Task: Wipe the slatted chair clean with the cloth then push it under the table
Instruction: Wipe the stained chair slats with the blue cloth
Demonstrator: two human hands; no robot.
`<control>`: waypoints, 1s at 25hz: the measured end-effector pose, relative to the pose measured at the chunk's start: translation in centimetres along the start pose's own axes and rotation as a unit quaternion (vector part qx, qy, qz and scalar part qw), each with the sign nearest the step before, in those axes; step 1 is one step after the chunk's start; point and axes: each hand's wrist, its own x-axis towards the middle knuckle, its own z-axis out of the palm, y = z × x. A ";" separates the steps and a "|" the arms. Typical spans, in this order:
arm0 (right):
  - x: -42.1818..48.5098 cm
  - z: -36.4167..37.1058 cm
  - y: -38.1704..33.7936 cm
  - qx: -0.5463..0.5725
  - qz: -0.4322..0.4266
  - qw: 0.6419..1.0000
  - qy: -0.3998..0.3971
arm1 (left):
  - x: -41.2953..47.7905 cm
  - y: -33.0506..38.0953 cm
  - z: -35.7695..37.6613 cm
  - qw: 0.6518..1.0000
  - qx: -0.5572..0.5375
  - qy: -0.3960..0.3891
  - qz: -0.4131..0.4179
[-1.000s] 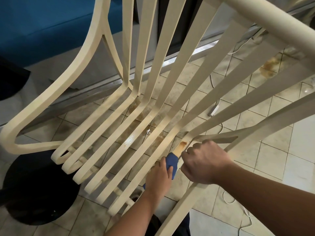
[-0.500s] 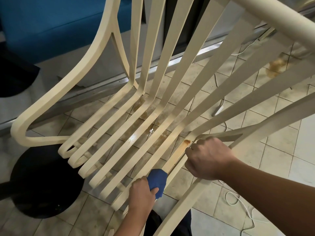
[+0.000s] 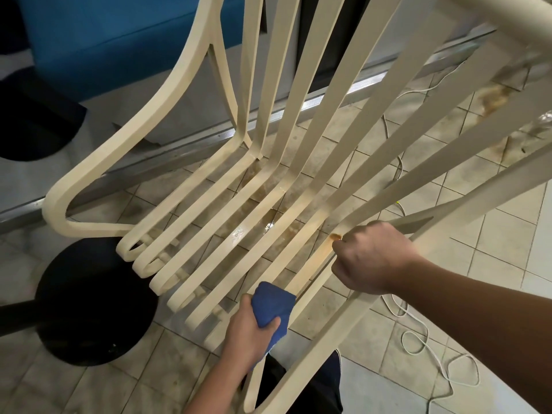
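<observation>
A floor (image 3: 507,234) of pale square tiles, blotched with brownish marks, is seen through the slats. It is crossed by a metal threshold strip (image 3: 328,100) and a loose white cable (image 3: 418,339). A blue upholstered seat (image 3: 104,40) lies beyond, and a black round base (image 3: 89,300), probably the bench's foot, sits at the left.

The slatted chair (image 3: 98,228) is stood on the tiles directly below the camera, well short of being pushed under anything. It is made of smooth, cream, moulded slats that run down the back and curve into the seat, ending in rounded loops at the front.

The right grip (image 3: 373,258) is curled tight round a slat on the seat's right side, evidently so that the light chair is steadied against the rubbing. The blue cloth (image 3: 273,303), soft and bunched into a pad, is pinched in the left grip (image 3: 248,333) and pressed on the front end of a slat. An orange-brown stain (image 3: 330,246) is left on that slat, so wiping is judged unfinished.
</observation>
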 end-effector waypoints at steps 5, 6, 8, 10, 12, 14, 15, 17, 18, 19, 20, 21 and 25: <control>0.0 0.2 -0.1 -0.009 -0.001 1.000 -0.020 | -1.0 -0.2 0.0 0.950 0.227 0.080 0.197; 0.0 0.2 -0.1 -0.008 0.000 1.000 -0.020 | -1.5 0.0 0.1 0.943 0.221 0.072 0.238; 0.1 0.3 0.0 -0.007 0.002 1.000 -0.020 | -2.8 1.0 0.2 0.966 0.143 0.000 0.215; 0.1 0.2 0.0 -0.003 0.004 1.000 -0.016 | -3.6 1.0 0.6 0.980 0.075 -0.113 0.147; 0.0 0.1 -0.1 0.001 0.008 1.000 -0.019 | -4.3 1.0 0.8 0.974 0.011 -0.180 0.136; 0.0 0.0 -0.1 0.005 0.010 1.000 -0.012 | -4.5 1.3 0.6 0.965 -0.095 -0.207 0.128; 0.0 0.0 -0.1 0.006 0.011 1.000 -0.007 | -4.3 1.5 0.5 0.965 -0.125 -0.199 0.115; 0.0 0.0 -0.1 0.005 0.010 1.000 0.001 | -3.4 1.6 0.6 0.978 -0.109 -0.152 0.093; 0.0 0.0 -0.1 0.007 0.011 1.000 0.004 | -2.7 1.6 0.5 0.989 -0.050 -0.109 0.089; 0.0 0.0 -0.1 0.007 0.012 1.000 0.004 | -1.7 1.3 0.2 0.993 0.046 -0.066 0.091; 0.0 0.0 -0.2 0.006 0.013 1.000 0.002 | -0.8 0.9 -0.2 0.982 0.160 -0.025 0.094; 0.0 0.0 -0.2 0.005 0.014 1.000 -0.001 | 0.1 0.5 -0.7 0.961 0.258 0.019 0.101; 0.0 -0.1 -0.2 0.001 0.015 1.000 -0.006 | 2.8 -1.5 -2.3 0.918 0.355 0.087 0.153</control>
